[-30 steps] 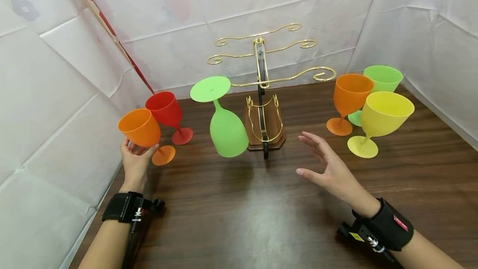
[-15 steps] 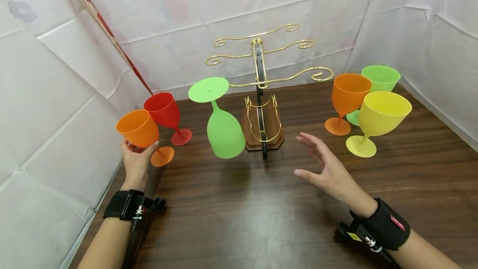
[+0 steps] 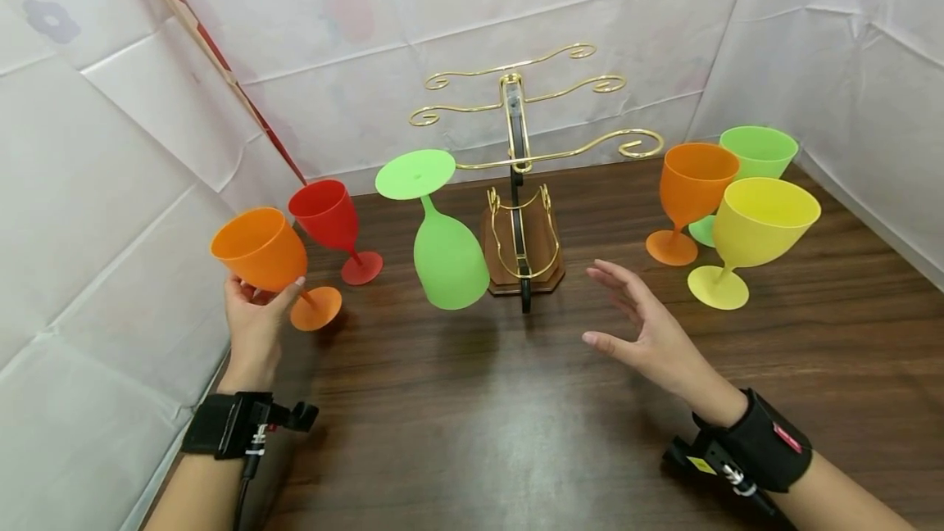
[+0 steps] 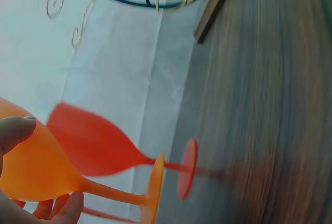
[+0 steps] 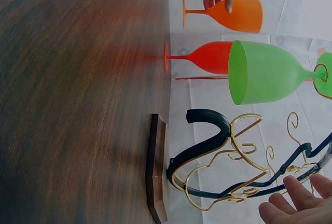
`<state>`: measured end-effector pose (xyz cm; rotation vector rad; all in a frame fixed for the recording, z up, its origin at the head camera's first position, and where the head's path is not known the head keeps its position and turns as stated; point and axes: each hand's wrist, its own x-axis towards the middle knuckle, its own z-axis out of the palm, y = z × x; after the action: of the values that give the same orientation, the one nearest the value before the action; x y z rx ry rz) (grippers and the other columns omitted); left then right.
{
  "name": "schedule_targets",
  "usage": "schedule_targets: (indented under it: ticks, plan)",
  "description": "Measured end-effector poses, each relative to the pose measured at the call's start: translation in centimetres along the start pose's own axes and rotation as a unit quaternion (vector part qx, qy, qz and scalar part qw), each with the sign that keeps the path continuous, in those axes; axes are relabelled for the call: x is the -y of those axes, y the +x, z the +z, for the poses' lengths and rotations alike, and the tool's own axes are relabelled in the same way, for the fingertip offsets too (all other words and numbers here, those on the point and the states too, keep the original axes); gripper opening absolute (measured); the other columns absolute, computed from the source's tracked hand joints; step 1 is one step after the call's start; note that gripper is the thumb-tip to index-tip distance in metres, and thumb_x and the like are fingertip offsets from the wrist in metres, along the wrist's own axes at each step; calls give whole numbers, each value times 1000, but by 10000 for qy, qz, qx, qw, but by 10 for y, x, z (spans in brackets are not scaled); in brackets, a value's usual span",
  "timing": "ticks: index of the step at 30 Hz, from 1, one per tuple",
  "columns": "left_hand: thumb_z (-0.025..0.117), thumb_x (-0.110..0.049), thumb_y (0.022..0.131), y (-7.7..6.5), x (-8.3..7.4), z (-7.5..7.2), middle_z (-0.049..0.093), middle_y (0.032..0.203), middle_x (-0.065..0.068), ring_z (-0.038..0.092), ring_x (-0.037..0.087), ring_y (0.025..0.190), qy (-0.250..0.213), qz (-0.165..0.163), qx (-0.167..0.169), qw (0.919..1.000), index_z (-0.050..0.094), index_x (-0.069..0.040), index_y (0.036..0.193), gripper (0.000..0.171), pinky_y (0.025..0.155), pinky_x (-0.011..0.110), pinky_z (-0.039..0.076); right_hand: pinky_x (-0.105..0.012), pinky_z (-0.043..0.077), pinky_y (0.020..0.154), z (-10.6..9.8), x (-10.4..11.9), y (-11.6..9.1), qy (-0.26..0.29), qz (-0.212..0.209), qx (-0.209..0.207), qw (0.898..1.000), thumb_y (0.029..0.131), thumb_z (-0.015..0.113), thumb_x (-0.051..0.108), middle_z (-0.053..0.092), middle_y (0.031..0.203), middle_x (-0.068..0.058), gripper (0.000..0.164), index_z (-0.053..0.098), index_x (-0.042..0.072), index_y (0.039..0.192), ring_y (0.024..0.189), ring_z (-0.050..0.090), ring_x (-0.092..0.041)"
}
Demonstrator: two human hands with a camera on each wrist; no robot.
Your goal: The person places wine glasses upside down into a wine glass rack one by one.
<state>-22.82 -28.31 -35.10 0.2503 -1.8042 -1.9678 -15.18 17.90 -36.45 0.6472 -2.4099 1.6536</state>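
Note:
My left hand [image 3: 253, 334] grips an orange plastic goblet [image 3: 264, 256] at the lower bowl, its thumb on the near side and fingertips partly hidden behind. In the right wrist view the goblet's foot [image 5: 184, 11] shows raised off the tabletop. Just behind it stands a red goblet [image 3: 324, 220]. A light green goblet [image 3: 450, 265] hangs upside down by its foot from the front left arm of a gold wire rack [image 3: 519, 187]. My right hand [image 3: 652, 342] hovers right of the rack's front with fingers spread and relaxed, holding nothing.
On the right stand three upright goblets: orange [image 3: 689, 179], yellow [image 3: 760, 228] and green [image 3: 760, 150]. Curled arms [image 3: 619, 142] stick out to both sides of the rack above its wooden base [image 3: 542, 285]. White cloth walls [image 3: 354, 23] enclose the brown table [image 3: 479, 433].
My left hand has shifted left and a little toward me with the orange goblet, which has come off the table and away from the red one. My right hand has stayed nearly still.

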Motion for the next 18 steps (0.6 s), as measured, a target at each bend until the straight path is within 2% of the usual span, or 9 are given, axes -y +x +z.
schedule_targets:
  ticks: [3, 8, 13, 16, 18]
  plan:
    - [73, 7, 76, -13, -6, 3, 47, 124, 3, 51, 15, 108, 54, 146, 306, 9994, 34, -16, 135, 74, 80, 14, 49, -8, 27, 103, 1, 0, 0, 9, 12, 28, 10000, 82, 73, 5, 38, 144, -12, 78, 29, 11, 145, 133, 33, -25]
    - [69, 8, 80, -38, -16, 13, 48, 127, 5, 50, 17, 111, 175, 372, 1082, 9933, 36, -15, 137, 70, 84, 16, 48, -8, 26, 103, 2, 0, -1, 0, 15, 37, 10000, 82, 72, 5, 38, 144, -12, 78, 29, 11, 146, 133, 32, -26]
    - [65, 8, 84, -64, -24, 23, 46, 131, 7, 48, 21, 112, 292, 420, 2024, 9780, 35, -16, 140, 68, 89, 21, 47, -8, 27, 103, 3, 0, -2, 20, -12, 49, 10000, 82, 72, 5, 38, 144, -12, 78, 28, 10, 146, 133, 33, -23]
    - [64, 6, 85, -78, -27, 28, 46, 132, 7, 48, 22, 112, 374, 374, 2425, 9687, 34, -17, 140, 67, 90, 23, 47, -9, 27, 103, 3, 1, -2, 55, -59, 52, 10000, 82, 72, 4, 38, 144, -11, 78, 28, 10, 146, 133, 34, -16]
    - [64, 7, 85, -85, -29, 31, 47, 131, 8, 49, 21, 111, 465, 396, 2567, 9646, 33, -15, 140, 66, 89, 24, 48, -9, 28, 103, 3, 1, -2, 64, -84, 61, 9999, 82, 72, 4, 38, 144, -11, 78, 29, 12, 146, 133, 34, -11]
